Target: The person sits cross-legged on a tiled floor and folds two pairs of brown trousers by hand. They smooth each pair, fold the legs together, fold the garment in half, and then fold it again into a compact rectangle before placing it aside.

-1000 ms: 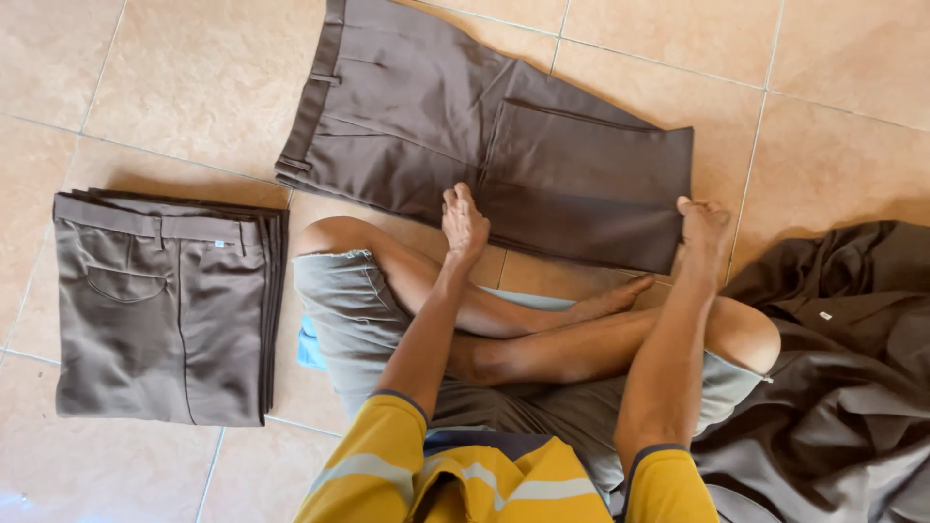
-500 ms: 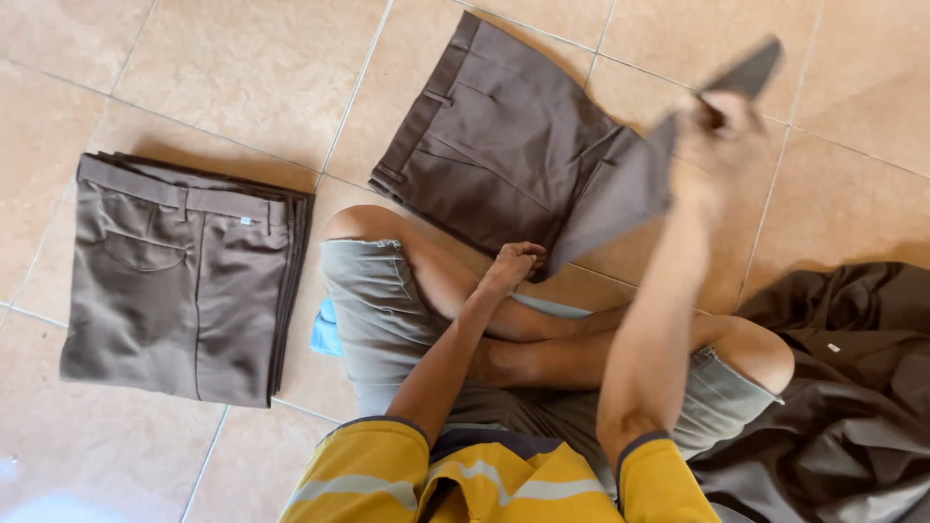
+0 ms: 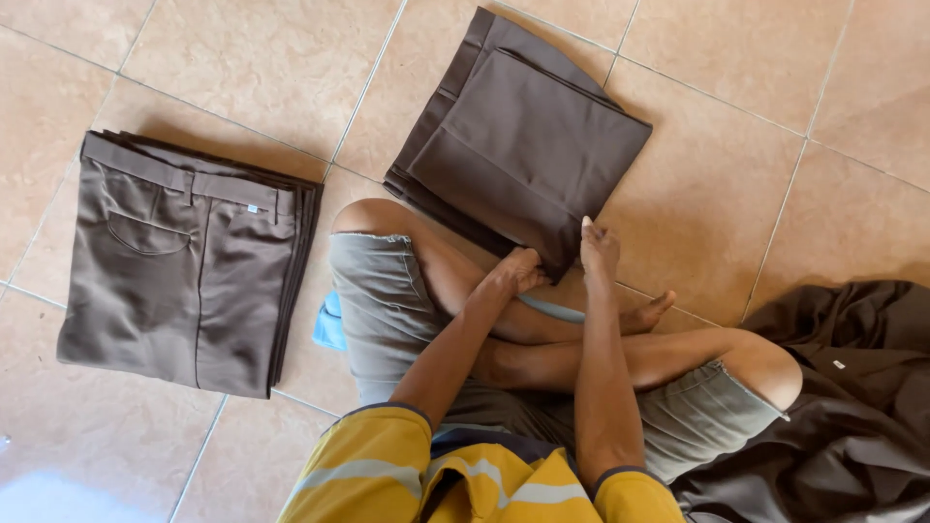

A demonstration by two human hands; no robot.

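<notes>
A person sits cross-legged on a floor of large tan ceramic tiles [image 3: 242,58], seen from above through a head-worn camera. They wear a yellow shirt with pale stripes and grey-green shorts, and their bare legs are folded in front of them.

Directly ahead of the knees lies a folded pair of dark brown fabric trousers [image 3: 523,136], doubled over into a rough rectangle and turned at an angle to the tile lines. Both hands rest on its near edge. The left hand [image 3: 515,271] lies on the lower corner of the fold with the fingers curled down against the cloth; whether it pinches the fabric or only presses on it cannot be told. The right hand [image 3: 599,247] sits just beside it, fingers together and pointing forward, resting on the same edge of the cloth; its grip is likewise unclear.

To the person's left, well apart from the folded pair, sits a neat stack of folded grey-brown trousers [image 3: 189,266], the top one showing its waistband, belt loops and a back pocket.

To the person's right, touching the right knee, lies a loose crumpled heap of dark brown cloth [image 3: 852,387].

A small piece of light blue cloth [image 3: 329,324] shows under the left thigh.
</notes>
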